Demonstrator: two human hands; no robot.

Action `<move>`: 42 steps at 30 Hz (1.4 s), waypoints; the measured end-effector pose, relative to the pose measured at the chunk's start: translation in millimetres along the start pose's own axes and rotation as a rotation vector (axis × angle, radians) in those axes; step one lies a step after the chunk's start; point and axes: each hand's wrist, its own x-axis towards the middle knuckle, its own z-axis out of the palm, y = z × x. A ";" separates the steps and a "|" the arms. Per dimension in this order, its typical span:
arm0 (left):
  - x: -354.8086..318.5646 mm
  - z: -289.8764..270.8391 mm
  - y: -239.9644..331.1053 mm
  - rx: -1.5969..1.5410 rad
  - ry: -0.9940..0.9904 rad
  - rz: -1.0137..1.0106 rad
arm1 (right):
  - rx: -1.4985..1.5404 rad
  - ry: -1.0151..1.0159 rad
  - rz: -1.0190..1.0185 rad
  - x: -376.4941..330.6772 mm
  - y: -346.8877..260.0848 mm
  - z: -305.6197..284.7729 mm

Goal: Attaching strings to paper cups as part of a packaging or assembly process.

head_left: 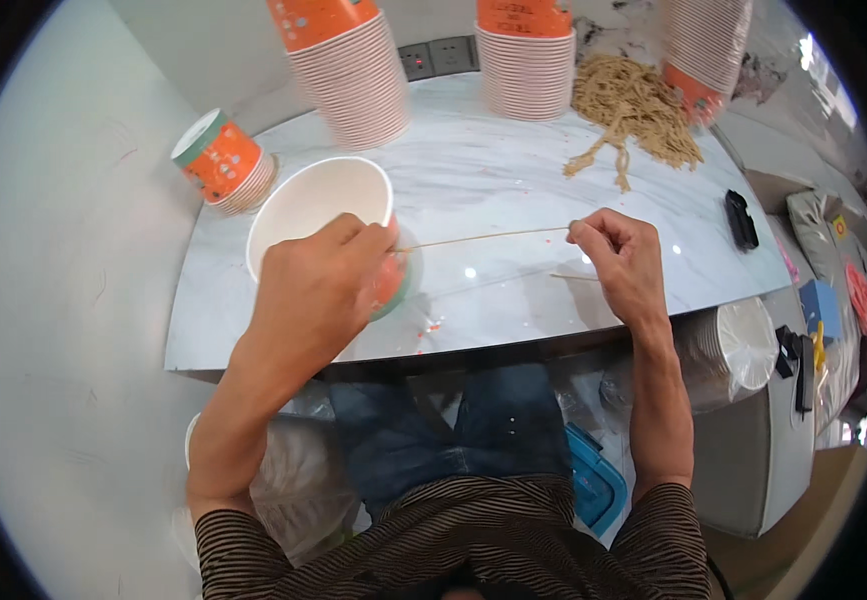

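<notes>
Left hand (318,290) wrapped around a white paper cup (313,205), tilted with its mouth toward the camera, near the front edge of the marble table (513,170). Right hand (625,258) pinching one end of a thin tan string (483,237) between thumb and forefinger — the other end running to the cup's side under the left fingers. String taut, level, just above the tabletop.

Judging by this: one cup in hand, its string being fitted and not yet finished — whether tied, threaded or only held at the cup cannot be told.

Plenty left, seemingly: a heap of loose strings (633,105) at the far side, three tall stacks of cups (353,80) behind, a short stack (223,160) lying at the left. One spare strand (573,277) on the table just beside the right hand. No finished, strung cups visible anywhere.
</notes>
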 end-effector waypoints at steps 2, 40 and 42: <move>1.6 3.8 -6.5 -0.050 0.033 0.007 | -0.075 0.046 -0.014 -1.6 3.5 4.6; -75.7 11.2 0.5 -0.170 0.393 0.271 | 1.062 -0.487 -0.341 -11.2 -99.7 15.9; -63.0 31.5 30.0 -0.144 0.291 0.343 | 1.033 -0.521 -0.361 -1.5 -112.0 22.0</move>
